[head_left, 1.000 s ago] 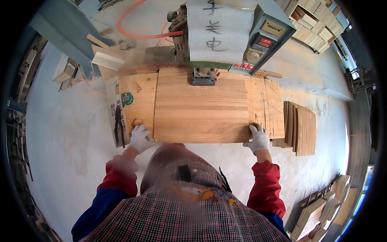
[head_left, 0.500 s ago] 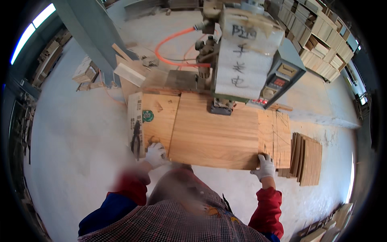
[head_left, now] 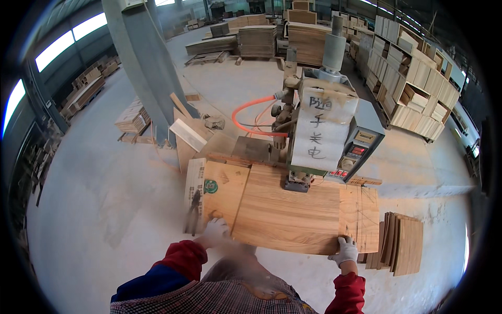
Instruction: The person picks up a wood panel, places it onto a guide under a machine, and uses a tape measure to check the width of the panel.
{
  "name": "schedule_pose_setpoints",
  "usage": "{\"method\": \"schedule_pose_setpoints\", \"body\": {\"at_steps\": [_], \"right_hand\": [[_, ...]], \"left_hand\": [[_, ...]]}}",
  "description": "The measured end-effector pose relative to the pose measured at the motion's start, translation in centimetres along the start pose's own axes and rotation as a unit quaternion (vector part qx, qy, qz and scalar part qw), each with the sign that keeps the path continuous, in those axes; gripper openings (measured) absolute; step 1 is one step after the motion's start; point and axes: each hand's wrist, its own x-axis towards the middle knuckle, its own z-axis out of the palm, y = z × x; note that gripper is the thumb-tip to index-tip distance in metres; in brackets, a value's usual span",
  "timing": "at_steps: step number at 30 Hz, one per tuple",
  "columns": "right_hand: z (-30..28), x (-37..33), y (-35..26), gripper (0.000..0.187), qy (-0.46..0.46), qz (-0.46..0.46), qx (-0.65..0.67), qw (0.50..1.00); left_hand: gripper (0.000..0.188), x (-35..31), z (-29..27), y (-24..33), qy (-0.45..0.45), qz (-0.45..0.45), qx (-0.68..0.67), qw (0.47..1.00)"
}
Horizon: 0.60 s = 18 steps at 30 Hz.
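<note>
Wooden panel (head_left: 290,222): on table (head_left: 222,201), rear beneath press (head_left: 323,131), long axis left-right. Right hand (head_left: 345,252): nearer, at panel's front right corner, fingers bent, grip indeterminable. Left hand (head_left: 215,230): beside panel's left edge, fingers blurred, grip indeterminable.

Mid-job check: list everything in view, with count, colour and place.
wood panel: one, brown, partly under the machine
tabletop: one, paler wood, beneath the panel
machine: one, whitish cover, panel's far side
control box: one, grey, machine's right
thick hose: one, orange, machine's left
printed strip: one, whitish, tabletop's left end
pliers: one, dark, blurred, at the strip
round item: one, green, beside the strip
board stack: one, brown, tabletop's right
column: one, grey, left background
wood stacks: several, tan, background
checked clothing: grey, lower edge
left grip: one, white glove, panel's near left corner
right grip: one, white glove, panel's near right corner
</note>
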Motion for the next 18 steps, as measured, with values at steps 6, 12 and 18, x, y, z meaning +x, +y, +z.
{"method": "schedule_pose_setpoints", "body": {"at_steps": [6,12,18], "right_hand": [[0.47,-0.03,0.56,0.078,-0.006,-0.003,-0.019,1.000],[0.10,-0.03,0.27,0.077,-0.011,0.002,-0.013,1.000],[0.43,0.02,0.29,0.077,-0.008,-0.007,-0.007,1.000]], "left_hand": [[0.038,-0.05,0.32,-0.08,0.002,0.000,0.005,1.000],[0.037,-0.09,0.51,-0.09,0.026,0.008,0.026,0.999],[0.035,-0.33,-0.27,0.60,0.037,0.008,0.006,0.999]]}}
